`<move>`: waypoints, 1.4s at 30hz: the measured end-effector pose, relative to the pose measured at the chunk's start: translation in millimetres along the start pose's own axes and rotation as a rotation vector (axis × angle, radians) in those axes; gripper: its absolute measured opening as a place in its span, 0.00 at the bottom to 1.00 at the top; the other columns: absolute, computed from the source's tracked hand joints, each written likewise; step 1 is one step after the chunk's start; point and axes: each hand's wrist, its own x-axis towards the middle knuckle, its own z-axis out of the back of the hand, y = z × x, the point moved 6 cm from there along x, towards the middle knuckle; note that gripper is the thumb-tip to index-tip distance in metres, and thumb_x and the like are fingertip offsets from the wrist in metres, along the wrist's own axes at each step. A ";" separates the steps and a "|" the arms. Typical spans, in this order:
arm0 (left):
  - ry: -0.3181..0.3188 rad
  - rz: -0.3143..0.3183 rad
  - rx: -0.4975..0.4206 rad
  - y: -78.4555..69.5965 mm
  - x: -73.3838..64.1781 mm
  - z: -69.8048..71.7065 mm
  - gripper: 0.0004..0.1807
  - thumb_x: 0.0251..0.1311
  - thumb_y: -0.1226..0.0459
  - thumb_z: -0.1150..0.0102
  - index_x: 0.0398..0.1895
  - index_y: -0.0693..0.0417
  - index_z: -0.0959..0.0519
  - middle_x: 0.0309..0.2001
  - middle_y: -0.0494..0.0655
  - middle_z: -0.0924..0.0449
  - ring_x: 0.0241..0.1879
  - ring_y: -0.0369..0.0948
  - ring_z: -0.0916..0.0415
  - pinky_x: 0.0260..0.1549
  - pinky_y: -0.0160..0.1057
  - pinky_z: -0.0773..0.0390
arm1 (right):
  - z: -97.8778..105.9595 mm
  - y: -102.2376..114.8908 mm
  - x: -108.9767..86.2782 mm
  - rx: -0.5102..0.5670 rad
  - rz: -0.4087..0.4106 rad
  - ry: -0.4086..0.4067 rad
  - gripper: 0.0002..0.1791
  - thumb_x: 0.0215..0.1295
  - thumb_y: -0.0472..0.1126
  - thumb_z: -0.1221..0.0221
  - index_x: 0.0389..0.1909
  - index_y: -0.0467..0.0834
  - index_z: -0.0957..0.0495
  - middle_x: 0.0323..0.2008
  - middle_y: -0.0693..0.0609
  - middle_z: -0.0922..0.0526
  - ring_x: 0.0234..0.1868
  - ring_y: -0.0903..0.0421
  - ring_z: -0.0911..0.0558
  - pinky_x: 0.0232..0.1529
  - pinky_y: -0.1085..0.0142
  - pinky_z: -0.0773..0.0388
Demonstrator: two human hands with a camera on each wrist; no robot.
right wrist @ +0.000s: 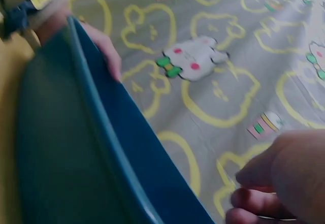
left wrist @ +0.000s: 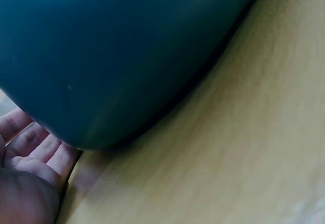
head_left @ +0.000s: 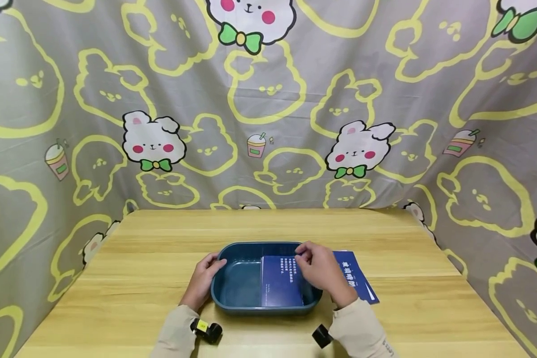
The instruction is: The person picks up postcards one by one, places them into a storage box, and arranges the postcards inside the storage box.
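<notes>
A dark teal oblong plastic basin (head_left: 237,283) sits on the table in front of me. My left hand (head_left: 204,278) grips its left end, thumb over the rim and fingers along the outside; those fingers show beside the basin wall (left wrist: 101,71) in the left wrist view. Inside the basin's right half lies a blue card (head_left: 279,286) with white lettering. Above the card's upper right corner is my right hand (head_left: 322,268), its fingers loosely bent. Nothing shows between the right hand's (right wrist: 284,183) thumb and fingers in the right wrist view.
More blue printed cards or leaflets (head_left: 362,286) lie on the wooden table (head_left: 429,298), right of the basin and partly behind my right hand. A grey curtain (head_left: 291,99) with cartoon animals hangs around the table's back and sides.
</notes>
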 end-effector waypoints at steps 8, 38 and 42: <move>-0.001 0.005 -0.004 0.7 1.6 -0.1 0.20 0.68 0.62 0.45 0.57 0.68 0.28 0.50 0.57 0.24 0.48 0.45 0.27 0.45 0.32 0.27 | 32.7 -40.8 4.3 -0.037 -0.190 -0.128 0.16 0.62 0.37 0.38 0.47 0.33 0.25 0.29 0.49 0.21 0.31 0.52 0.20 0.35 0.57 0.23; -0.003 -0.001 -0.002 -0.4 1.2 0.1 0.20 0.68 0.62 0.45 0.57 0.68 0.28 0.49 0.57 0.25 0.46 0.44 0.27 0.44 0.33 0.27 | 49.6 -133.0 -23.1 -0.197 -0.675 0.197 0.37 0.53 0.50 0.29 0.47 0.22 0.30 0.33 0.35 0.29 0.34 0.41 0.27 0.33 0.54 0.27; -0.009 -0.007 -0.005 0.3 0.6 0.8 0.20 0.68 0.63 0.45 0.56 0.69 0.27 0.48 0.56 0.24 0.45 0.43 0.26 0.43 0.32 0.26 | 49.6 -138.1 -23.6 -0.134 -0.672 0.185 0.30 0.54 0.45 0.31 0.42 0.24 0.30 0.30 0.37 0.27 0.30 0.44 0.25 0.28 0.59 0.26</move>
